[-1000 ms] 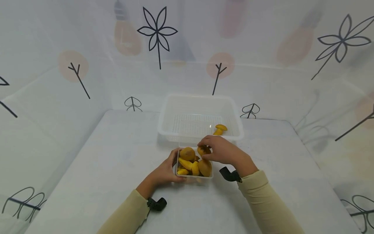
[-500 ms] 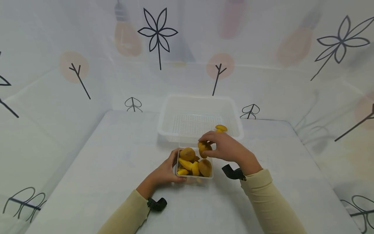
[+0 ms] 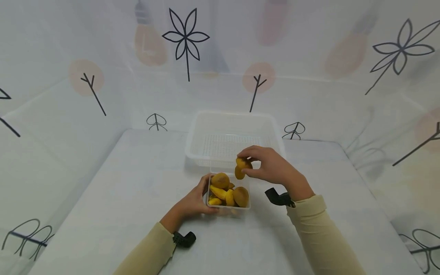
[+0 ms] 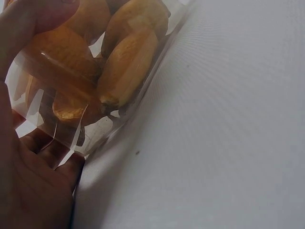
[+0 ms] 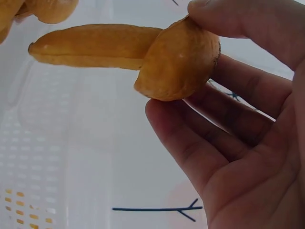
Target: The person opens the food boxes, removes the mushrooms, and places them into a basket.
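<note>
My left hand (image 3: 194,200) grips the left side of a small clear plastic box (image 3: 228,208) on the table, fingers behind and thumb in front. Several yellow-brown mushrooms (image 3: 220,181) fill it; in the left wrist view more mushrooms (image 4: 128,64) show through its wall. Above the box's back right corner, my right hand (image 3: 273,166) pinches a mushroom (image 3: 243,163) by the cap, its stem pointing down. The right wrist view shows that mushroom's cap (image 5: 178,62) between thumb and fingertips, with the long stem free.
A white perforated plastic basket (image 3: 237,120) stands behind the box, near the back wall. My right hand hides its front right corner, though yellow shows through the holes in the right wrist view. White cloth (image 3: 130,183) covers the table; patterned sheeting (image 3: 220,57) surrounds it.
The right hand has lifted the mushroom up from the box and shifted back and slightly right. It now covers the mushroom seen earlier in the basket. The left hand stays in place.
</note>
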`<state>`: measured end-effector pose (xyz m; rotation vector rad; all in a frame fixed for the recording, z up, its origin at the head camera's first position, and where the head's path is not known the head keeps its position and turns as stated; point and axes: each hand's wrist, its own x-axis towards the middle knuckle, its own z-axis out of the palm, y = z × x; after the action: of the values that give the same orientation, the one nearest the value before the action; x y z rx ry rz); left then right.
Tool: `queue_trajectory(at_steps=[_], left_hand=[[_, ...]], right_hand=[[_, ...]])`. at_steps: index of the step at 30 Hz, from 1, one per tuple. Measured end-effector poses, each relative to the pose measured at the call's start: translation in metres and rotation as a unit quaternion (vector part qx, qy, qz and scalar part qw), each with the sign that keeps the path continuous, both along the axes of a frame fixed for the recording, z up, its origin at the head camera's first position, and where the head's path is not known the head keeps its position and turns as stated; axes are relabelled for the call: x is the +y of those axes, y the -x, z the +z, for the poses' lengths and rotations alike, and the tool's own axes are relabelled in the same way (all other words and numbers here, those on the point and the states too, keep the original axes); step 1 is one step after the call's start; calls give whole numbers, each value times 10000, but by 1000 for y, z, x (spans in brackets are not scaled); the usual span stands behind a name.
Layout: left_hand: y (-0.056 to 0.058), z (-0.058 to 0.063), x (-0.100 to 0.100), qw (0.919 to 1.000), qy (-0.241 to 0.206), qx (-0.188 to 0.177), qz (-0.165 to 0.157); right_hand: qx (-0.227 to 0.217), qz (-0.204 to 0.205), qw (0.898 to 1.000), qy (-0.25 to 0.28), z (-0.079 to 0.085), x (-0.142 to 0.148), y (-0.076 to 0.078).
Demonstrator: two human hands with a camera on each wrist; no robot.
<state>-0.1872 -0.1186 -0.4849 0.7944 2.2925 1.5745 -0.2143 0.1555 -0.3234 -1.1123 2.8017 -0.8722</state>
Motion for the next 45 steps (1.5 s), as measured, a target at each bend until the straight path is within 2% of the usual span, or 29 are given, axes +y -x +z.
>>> queue_trajectory(at_steps=[6,13,18,22,29,45], left_hand=[[1,0,0,10000,8,-2,14],[0,0,-1,10000,25,-78,47],[0,1,-1,10000,26,-70,49],[-1,1,-1,10000,16,-40,8],[-1,1,-1,10000,-31,-22,4],[-1,3,1,10000,15,-80,13]], right_hand=[[299,148,9991,250,3,6,5],[442,29,9979,478,13,13,10],[532,92,9953,805,16,20,19],[597,63,9944,866,19,24,25],[772,-191,9939,759,25,30,35],[497,-1084,9915,520,28,38,59]])
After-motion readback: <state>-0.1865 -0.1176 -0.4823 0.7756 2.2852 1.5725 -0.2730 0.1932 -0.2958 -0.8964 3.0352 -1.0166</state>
